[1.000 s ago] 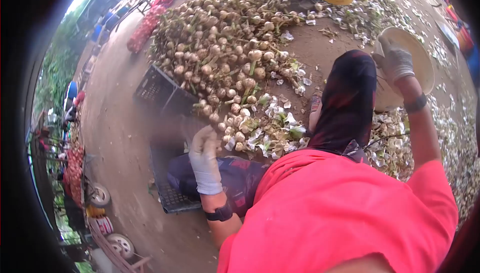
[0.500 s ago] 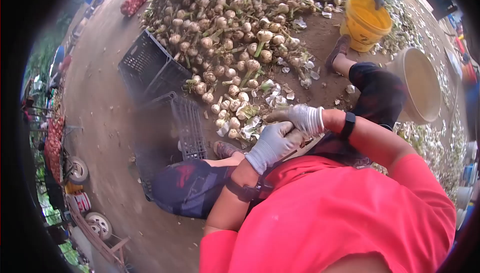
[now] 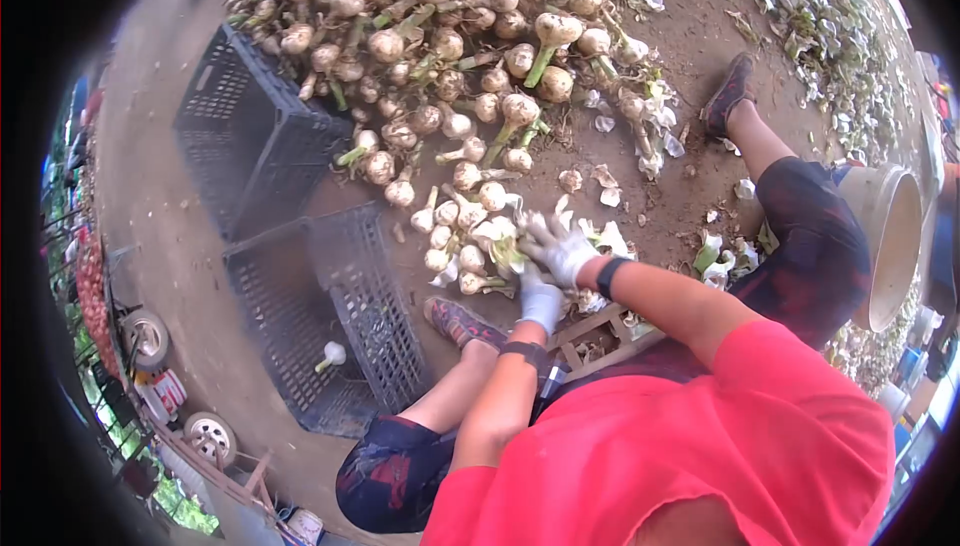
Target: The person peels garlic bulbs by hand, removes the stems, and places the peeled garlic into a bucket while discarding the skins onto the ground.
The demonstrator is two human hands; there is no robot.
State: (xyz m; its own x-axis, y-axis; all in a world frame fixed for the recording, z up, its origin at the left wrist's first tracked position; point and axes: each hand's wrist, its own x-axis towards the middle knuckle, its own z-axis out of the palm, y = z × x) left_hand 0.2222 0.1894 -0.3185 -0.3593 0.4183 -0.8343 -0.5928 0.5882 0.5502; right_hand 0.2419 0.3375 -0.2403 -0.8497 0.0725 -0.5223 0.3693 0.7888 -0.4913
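Right hand [image 3: 558, 249]: grip spread open beside garlic peelings [image 3: 496, 232].
Left hand [image 3: 541, 303]: placed just nearer; grip cannot be told, being partly hidden.
Near crate [image 3: 382, 296]: set left, probably for easy reach.

A farmyard where produce is handled is suggested; garlic-like bulbs [image 3: 386, 45] are heaped on bare ground [image 3: 150, 161]; papery skins [image 3: 850, 81] are strewn about; plastic crates [image 3: 235, 141] are set alongside.

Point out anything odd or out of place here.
One garlic bulb lies alone in the near dark crate, set apart from the heap on the ground; otherwise nothing stands out.
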